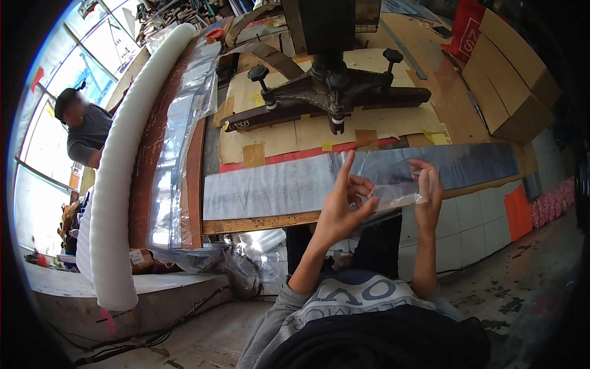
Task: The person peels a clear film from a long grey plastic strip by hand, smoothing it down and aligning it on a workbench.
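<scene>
A clear plastic bag (396,195) spans the gap between my hands, above the front edge of the bench. My right hand (428,200) grips its right end, and the film covers part of the fingers. At the bag's left end is my left hand (344,212), index finger pointing up, thumb apart and the other fingers loosely bent. Whether its thumb touches the film is hard to see. Beneath and beyond both hands lies a long grey sheet or strip (270,187), pale at the left and darker at the right, along the bench's front edge.
A black metal press (332,86) with spread arms and knobs stands over a pale board. Left are stacked clear plastic sheets (175,160) and a long white foam roll (117,172). Another person (92,132) is beyond it. A cardboard box (501,80) sits at right.
</scene>
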Tool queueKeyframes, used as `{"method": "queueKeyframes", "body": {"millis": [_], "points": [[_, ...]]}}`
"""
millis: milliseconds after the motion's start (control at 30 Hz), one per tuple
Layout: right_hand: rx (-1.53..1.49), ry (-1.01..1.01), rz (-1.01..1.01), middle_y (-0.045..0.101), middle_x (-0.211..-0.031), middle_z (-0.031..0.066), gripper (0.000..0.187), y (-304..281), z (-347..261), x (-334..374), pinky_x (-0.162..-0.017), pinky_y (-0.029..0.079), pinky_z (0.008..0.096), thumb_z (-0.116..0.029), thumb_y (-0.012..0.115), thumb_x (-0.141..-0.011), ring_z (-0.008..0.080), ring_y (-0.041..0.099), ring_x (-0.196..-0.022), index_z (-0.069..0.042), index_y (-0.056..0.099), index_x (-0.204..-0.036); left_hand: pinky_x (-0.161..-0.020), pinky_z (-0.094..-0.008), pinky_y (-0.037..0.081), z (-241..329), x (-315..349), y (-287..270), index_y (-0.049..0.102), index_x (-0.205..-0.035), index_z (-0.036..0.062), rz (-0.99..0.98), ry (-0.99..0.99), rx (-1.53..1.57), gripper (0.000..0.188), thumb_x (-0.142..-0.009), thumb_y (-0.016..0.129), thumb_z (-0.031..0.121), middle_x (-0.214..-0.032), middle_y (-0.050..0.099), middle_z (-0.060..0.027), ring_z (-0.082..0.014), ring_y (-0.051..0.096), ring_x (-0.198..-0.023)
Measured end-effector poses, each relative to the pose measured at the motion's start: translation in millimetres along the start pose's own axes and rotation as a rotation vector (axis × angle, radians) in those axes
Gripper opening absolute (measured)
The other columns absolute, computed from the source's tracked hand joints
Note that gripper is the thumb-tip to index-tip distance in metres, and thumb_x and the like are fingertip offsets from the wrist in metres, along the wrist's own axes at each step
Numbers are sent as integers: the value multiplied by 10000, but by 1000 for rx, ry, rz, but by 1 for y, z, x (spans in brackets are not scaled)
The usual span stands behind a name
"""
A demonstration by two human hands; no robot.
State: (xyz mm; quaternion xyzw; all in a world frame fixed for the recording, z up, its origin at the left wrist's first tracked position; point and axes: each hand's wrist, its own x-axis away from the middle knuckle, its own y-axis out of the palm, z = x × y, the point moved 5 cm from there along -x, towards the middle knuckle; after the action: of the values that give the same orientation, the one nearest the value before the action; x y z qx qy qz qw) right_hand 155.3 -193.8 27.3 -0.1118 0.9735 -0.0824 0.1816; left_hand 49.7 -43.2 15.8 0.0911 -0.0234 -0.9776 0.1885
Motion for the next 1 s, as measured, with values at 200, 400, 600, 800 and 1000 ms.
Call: {"method": "queueKeyframes", "body": {"millis": [200,400,600,800,1000], "points": [[-665,177,-471,648,-1034,228,987,3,-14,-4,-893,453,373,-699,30,-893,269,622,-958,92,557,-1160,-601,-182,425,19,29,0,276,-1458,59,-57,52,-244,780,-773,630,-58,-930,552,-34,-50,534,-701],[-447,30,-260,672,-940,197,396,-2,-49,-6,-779,501,304,-248,475,-962,178,646,-786,60,538,-1203,-615,-235,458,30,24,-9,419,-1387,52,-58,-29,-423,630,-789,601,-23,-909,524,-50,-104,532,-707],[-471,17,-423,665,-771,127,306,16,-66,-2,-640,517,231,-86,515,-926,128,632,-684,53,531,-1198,-751,-248,478,56,3,-19,435,-1342,-27,27,158,241,445,-930,531,111,-1095,564,-87,-132,577,-928],[-469,-7,-433,657,-740,117,316,17,-73,3,-652,532,242,-77,513,-914,139,648,-710,51,525,-1202,-713,-203,456,72,3,-22,452,-1324,-41,143,162,120,418,-939,533,100,-985,605,-78,-85,561,-815],[-465,-3,-418,647,-713,112,347,18,-77,5,-639,512,249,-90,522,-895,140,628,-673,55,513,-1210,-684,-195,438,67,2,-26,468,-1306,-58,266,158,164,457,-895,601,90,-876,620,-57,-71,536,-751]]}}
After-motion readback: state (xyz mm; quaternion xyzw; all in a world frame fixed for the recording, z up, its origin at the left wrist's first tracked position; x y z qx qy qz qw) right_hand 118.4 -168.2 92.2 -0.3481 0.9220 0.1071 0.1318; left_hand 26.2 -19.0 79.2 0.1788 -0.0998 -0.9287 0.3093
